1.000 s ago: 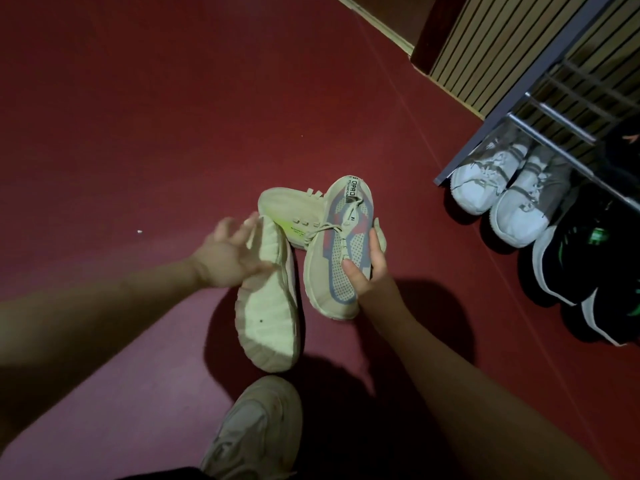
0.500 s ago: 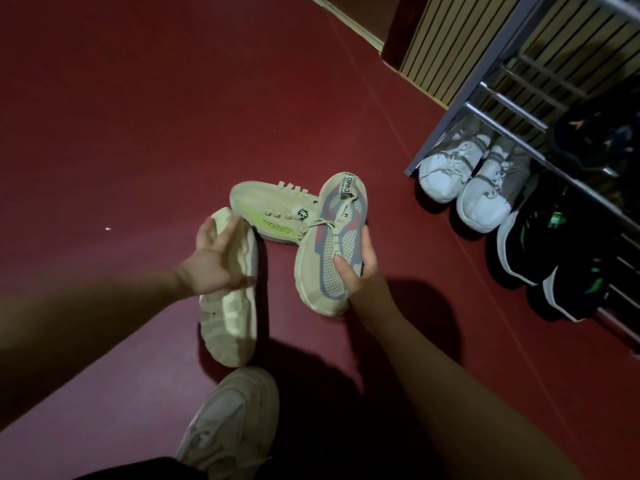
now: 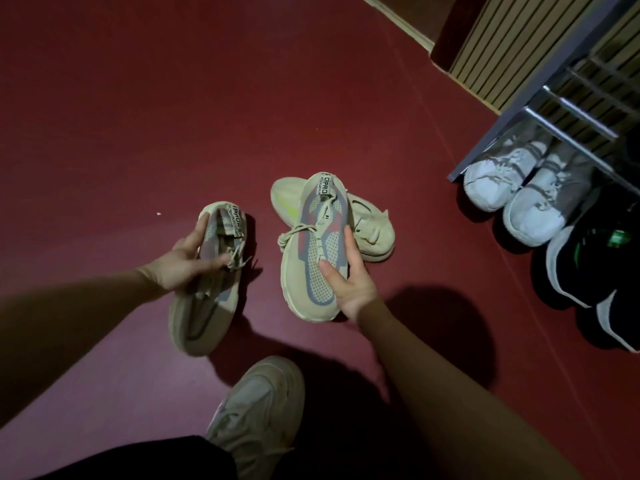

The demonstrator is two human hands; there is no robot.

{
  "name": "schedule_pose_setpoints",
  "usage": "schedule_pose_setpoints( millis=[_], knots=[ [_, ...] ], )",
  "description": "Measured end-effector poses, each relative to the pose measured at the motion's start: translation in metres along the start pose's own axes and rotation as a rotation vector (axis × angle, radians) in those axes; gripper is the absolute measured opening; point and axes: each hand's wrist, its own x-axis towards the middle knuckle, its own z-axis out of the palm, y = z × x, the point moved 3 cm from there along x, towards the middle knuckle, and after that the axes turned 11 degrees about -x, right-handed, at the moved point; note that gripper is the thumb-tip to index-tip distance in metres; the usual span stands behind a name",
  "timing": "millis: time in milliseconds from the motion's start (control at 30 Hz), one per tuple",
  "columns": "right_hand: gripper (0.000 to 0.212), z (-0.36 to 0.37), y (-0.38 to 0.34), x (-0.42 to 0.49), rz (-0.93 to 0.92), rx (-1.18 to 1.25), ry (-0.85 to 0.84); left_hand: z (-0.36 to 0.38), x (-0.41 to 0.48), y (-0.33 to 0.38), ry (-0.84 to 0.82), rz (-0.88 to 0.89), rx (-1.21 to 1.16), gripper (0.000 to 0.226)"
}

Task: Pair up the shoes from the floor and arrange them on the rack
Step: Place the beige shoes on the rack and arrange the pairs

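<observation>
My left hand (image 3: 185, 261) grips a pale knit sneaker (image 3: 204, 306) by its opening, the upper facing me, held above the red floor. A matching pale sneaker (image 3: 311, 251) with grey and red panels is gripped at its side by my right hand (image 3: 349, 282). Under that one lies a third pale shoe (image 3: 372, 233) with a neon yellow patch, on the floor. The metal shoe rack (image 3: 540, 116) stands at the right.
A pair of white sneakers (image 3: 512, 188) and a pair of black shoes (image 3: 595, 271) sit under the rack's lowest bar. My own foot in a beige shoe (image 3: 259, 407) is at the bottom centre. A ribbed wall panel (image 3: 519, 36) backs the rack.
My left hand has turned its sneaker over from sole-up to upper-up and lifted it to the left. My right hand has kept its hold on the other sneaker.
</observation>
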Motion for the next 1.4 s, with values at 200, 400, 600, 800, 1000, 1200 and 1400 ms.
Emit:
schedule_pose_setpoints(
  millis=[200, 400, 600, 800, 1000, 1200, 1400],
  knots=[
    [0.077, 0.017, -0.001, 0.003, 0.037, 0.001, -0.051, -0.004, -0.003, -0.004, -0.02, 0.038, 0.099, 0.118],
    [0.08, 0.019, 0.003, 0.004, 0.04, -0.049, -0.057, 0.004, -0.018, -0.013, -0.101, 0.065, 0.223, 0.122],
    [0.109, 0.019, 0.014, -0.002, 0.094, -0.314, -0.154, 0.002, -0.034, -0.031, -0.185, -0.02, 0.189, 0.126],
    [0.116, 0.022, 0.021, -0.008, 0.165, -0.118, -0.281, 0.007, -0.037, -0.027, -0.202, -0.028, -0.239, 0.121],
    [0.109, 0.014, 0.018, -0.006, 0.114, 0.082, -0.266, -0.005, -0.032, 0.002, -0.195, 0.035, -0.483, 0.127],
    [0.106, -0.034, -0.01, -0.006, -0.046, 0.226, -0.132, 0.007, -0.01, 0.048, -0.271, 0.196, -0.488, 0.121],
    [0.092, -0.102, -0.027, -0.023, -0.113, 0.312, 0.068, 0.089, 0.034, 0.087, -0.46, 0.235, -0.4, 0.122]
  ],
)
